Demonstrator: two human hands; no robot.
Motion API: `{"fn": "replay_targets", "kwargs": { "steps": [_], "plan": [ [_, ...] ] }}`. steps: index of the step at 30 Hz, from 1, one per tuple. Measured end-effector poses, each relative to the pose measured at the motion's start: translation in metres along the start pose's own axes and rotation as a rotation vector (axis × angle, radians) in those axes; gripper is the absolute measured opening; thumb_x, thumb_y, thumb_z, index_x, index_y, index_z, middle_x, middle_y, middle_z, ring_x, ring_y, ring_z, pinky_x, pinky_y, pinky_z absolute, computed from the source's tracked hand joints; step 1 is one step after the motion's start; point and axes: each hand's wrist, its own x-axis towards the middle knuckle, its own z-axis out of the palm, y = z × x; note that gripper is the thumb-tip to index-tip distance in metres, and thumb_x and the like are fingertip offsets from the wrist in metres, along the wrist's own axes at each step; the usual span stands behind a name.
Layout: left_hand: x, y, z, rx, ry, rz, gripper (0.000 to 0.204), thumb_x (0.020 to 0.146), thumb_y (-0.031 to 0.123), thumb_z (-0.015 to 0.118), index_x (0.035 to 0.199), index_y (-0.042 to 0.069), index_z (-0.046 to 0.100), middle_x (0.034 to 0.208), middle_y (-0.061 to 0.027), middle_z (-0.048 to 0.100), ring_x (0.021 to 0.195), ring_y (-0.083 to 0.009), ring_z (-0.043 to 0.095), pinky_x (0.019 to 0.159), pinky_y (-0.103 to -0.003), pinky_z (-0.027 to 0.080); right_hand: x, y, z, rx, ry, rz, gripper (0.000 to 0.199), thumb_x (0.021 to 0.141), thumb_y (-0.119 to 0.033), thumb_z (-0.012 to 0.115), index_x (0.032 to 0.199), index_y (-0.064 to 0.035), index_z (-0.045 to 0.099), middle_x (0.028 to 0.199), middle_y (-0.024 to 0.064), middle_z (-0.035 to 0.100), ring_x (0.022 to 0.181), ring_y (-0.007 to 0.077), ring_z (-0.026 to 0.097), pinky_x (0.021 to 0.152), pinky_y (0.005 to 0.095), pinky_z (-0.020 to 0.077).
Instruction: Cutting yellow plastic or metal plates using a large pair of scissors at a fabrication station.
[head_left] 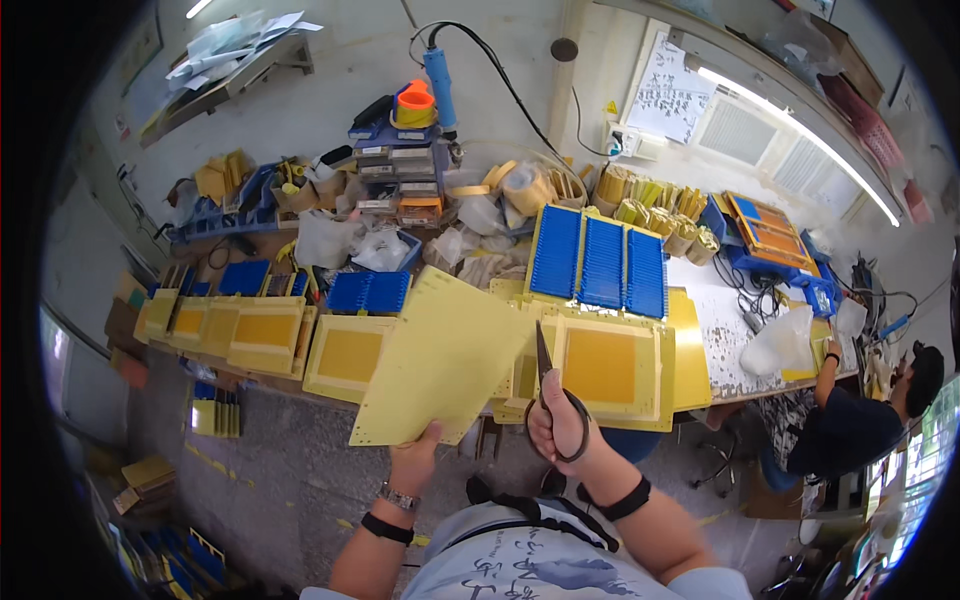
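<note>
My left hand (pixel 414 458) is closed on the lower edge of a large, flat yellow board (pixel 440 350) and holds it tilted above the bench edge. Small holes run along the board's borders. In my right hand (pixel 562 432) is a pair of dark-handled scissors (pixel 543 352), its blades pointing up and away, close to the board's right edge. My fingers pass around the handle loops. Beyond the scissors lies a yellow framed panel (pixel 600 365) with an orange middle. Part of the bench is hidden behind the raised board.
Blue slotted racks (pixel 604 262) stand behind the framed panel. More yellow frames (pixel 262 332) line the bench on the left. Tape rolls (pixel 528 186), plastic bags (pixel 328 238) and small drawers (pixel 400 165) crowd the back. Another person (pixel 850 430) sits at the far right.
</note>
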Motion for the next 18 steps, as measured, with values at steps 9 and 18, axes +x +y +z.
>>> {"fn": "replay_targets", "kwargs": {
  "steps": [9,18],
  "plan": [
    [0.004,0.036,0.046,-0.270,0.035,-0.189,0.033,0.101,0.013,0.064,0.131,-0.001,0.058,0.128,-0.0086,0.065,0.115,-0.0185,0.063,0.098,-0.034,0.052,-0.003,0.041,0.019,-0.127,-0.191,0.093,0.073,0.101,-0.072,0.026,0.072,-0.0083,0.046,0.065,0.0030,0.045,0.057,0.0130,0.046,0.055,0.0279,0.0432],
    [0.002,0.030,0.054,-0.271,-0.028,-0.138,0.031,0.101,0.013,0.064,0.130,0.000,0.061,0.125,-0.0084,0.067,0.113,-0.0169,0.062,0.097,-0.033,0.051,-0.004,0.028,0.010,-0.169,-0.168,0.043,0.072,0.101,-0.072,0.027,0.074,-0.0084,0.044,0.064,0.0020,0.042,0.056,0.0133,0.046,0.053,0.0284,0.0426]
  ]
}}
